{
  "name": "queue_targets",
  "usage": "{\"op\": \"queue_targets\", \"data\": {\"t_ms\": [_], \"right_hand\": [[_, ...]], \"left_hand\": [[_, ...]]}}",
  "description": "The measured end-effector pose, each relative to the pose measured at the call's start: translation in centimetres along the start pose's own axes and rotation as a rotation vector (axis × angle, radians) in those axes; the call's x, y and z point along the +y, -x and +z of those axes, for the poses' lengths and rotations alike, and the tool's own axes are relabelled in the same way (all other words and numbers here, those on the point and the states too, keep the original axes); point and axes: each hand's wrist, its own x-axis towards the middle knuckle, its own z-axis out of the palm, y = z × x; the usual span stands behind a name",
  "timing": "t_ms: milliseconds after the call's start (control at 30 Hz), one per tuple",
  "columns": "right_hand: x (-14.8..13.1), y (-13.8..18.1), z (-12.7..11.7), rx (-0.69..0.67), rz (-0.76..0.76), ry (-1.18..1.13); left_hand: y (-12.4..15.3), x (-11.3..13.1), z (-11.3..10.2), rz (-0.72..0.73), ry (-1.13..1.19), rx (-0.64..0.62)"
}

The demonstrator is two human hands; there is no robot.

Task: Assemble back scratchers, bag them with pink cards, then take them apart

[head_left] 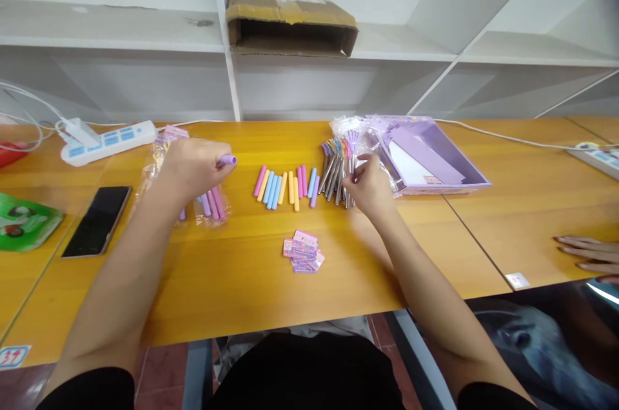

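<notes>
My left hand (pixel 193 168) is closed around a lilac tube (pixel 227 160) whose end sticks out to the right. Under it lies a clear bag (pixel 213 207) with pink and lilac tubes. My right hand (pixel 370 187) rests with fingers curled on a bunch of metal-stemmed pieces with pastel heads (pixel 337 168); what its fingers pinch is unclear. Between the hands a row of pastel tubes (pixel 286 187) lies on the wooden table (pixel 242 281). A small pile of pink cards (pixel 303 251) sits nearer to me.
A purple open box (pixel 425 158) stands right of the metal pieces. A power strip (pixel 109 142), a black phone (pixel 98 220) and a green packet (pixel 24 222) lie at the left. Another person's fingers (pixel 587 252) rest at the right edge. A cardboard box (pixel 290 20) sits on the shelf.
</notes>
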Motion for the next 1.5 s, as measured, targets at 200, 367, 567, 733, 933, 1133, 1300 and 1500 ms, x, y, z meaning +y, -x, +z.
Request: {"op": "queue_targets", "data": {"t_ms": [200, 367, 567, 733, 933, 1133, 1300, 1500], "right_hand": [[0.0, 0.1, 0.3, 0.072, 0.044, -0.046], [0.0, 0.4, 0.4, 0.086, 0.004, -0.052], [0.2, 0.5, 0.7, 0.030, 0.017, -0.063], [0.7, 0.2, 1.6, 0.011, 0.030, 0.016], [1.5, -0.2, 2.6, 0.042, -0.001, 0.095], [1.6, -0.3, 2.7, 0.012, 0.023, 0.133], [1.6, -0.4, 2.5, 0.022, -0.006, 0.181], [1.5, -0.3, 2.1, 0.035, -0.021, 0.139]], "left_hand": [[0.0, 0.2, 0.2, 0.013, -0.005, 0.012], [-0.1, 0.1, 0.7, 0.062, -0.060, 0.036], [-0.2, -0.1, 1.3, 0.095, -0.093, 0.032], [-0.3, 0.2, 1.4, 0.060, -0.044, -0.016], [-0.3, 0.3, 1.3, 0.081, -0.079, -0.004], [-0.4, 0.2, 1.6, 0.056, -0.064, -0.031], [-0.4, 0.1, 1.7, 0.057, -0.099, -0.057], [-0.4, 0.6, 1.8, 0.068, -0.100, -0.060]]}}
